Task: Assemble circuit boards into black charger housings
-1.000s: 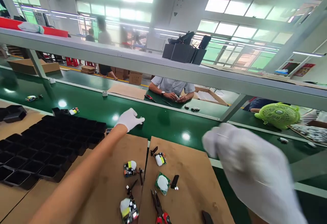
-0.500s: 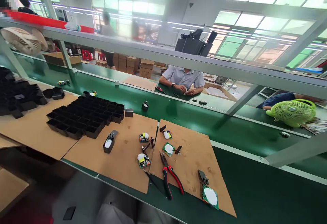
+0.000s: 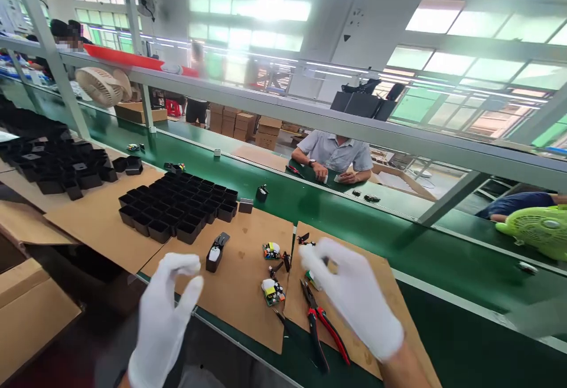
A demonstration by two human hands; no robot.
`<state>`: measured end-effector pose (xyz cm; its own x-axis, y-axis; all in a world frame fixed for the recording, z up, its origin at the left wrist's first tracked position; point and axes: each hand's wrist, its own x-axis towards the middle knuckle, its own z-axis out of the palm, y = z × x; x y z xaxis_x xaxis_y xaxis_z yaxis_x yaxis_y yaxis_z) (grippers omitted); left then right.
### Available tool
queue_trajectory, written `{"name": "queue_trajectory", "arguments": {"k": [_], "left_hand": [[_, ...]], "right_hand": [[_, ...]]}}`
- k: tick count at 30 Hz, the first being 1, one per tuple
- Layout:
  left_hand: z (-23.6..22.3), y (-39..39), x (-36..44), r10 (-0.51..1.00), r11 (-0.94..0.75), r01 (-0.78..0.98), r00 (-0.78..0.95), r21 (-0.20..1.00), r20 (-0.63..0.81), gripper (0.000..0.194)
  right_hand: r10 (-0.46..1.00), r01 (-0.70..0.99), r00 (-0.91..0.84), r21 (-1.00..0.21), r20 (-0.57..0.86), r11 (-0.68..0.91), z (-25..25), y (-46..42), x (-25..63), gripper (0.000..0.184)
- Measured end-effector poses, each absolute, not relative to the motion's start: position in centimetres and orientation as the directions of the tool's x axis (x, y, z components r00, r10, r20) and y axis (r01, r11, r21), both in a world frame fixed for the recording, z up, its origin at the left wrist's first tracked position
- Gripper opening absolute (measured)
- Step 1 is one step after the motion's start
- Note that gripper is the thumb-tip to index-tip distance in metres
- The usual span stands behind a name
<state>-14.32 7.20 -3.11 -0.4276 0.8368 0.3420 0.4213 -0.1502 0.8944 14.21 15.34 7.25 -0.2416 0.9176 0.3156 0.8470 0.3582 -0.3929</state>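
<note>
Brown cardboard (image 3: 248,299) covers part of the green bench (image 3: 443,317); the left hand (image 3: 160,305) is empty, thumb and fingers apart, near a black case (image 3: 213,265); the right hand (image 3: 354,293) curves over a partly hidden green board (image 3: 310,280), its grip impossible to tell; handling by the edges seems safest.

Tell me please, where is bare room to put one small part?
Bare cardboard lies between the lone black case and the circuit boards; bare green surface lies beyond the right hand. It is crowded left, among the packed black cases, and around the pliers.
</note>
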Motion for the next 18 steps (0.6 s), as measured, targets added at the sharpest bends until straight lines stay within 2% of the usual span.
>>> {"name": "queue_trajectory", "arguments": {"k": [2,4,7,9,12,15,18], "left_hand": [[-5.2,10.0,-14.3,0.87,-0.037,0.411,-0.436,0.911,0.232,0.054],[-7.3,13.0,-14.1,0.896,-0.003,0.436,-0.398,0.9,0.196,0.066],[-9.3,15.9,-14.0,0.933,0.008,0.483,-0.319,0.876,0.167,0.072],[-9.6,16.6,-14.3,0.952,0.009,0.501,-0.27,0.865,0.146,0.071],[-9.1,16.6,-15.1,0.979,-0.011,0.489,-0.173,0.872,0.109,0.067],[-8.6,16.7,-16.1,0.996,-0.032,0.449,-0.064,0.893,0.068,0.074],[-8.5,16.8,-16.6,1.0,-0.015,0.428,-0.011,0.904,0.021,0.071]], "right_hand": [[0.96,0.927,-0.227,-0.266,0.167,0.265,4.7,18.6,11.9,0.045],[0.982,0.975,-0.179,-0.121,0.066,0.186,1.9,21.1,9.9,0.044],[0.992,0.991,-0.123,0.062,0.033,0.121,-1.0,23.6,7.4,0.045],[0.991,0.982,-0.131,0.14,0.014,0.128,-1.7,24.8,6.5,0.047],[0.975,0.957,-0.219,0.185,-0.04,0.222,-1.7,26.3,6.3,0.039],[0.924,0.91,-0.376,0.161,-0.072,0.383,-1.4,26.9,6.9,0.034],[0.883,0.875,-0.466,0.122,-0.046,0.468,-0.7,25.8,7.9,0.047]]}}
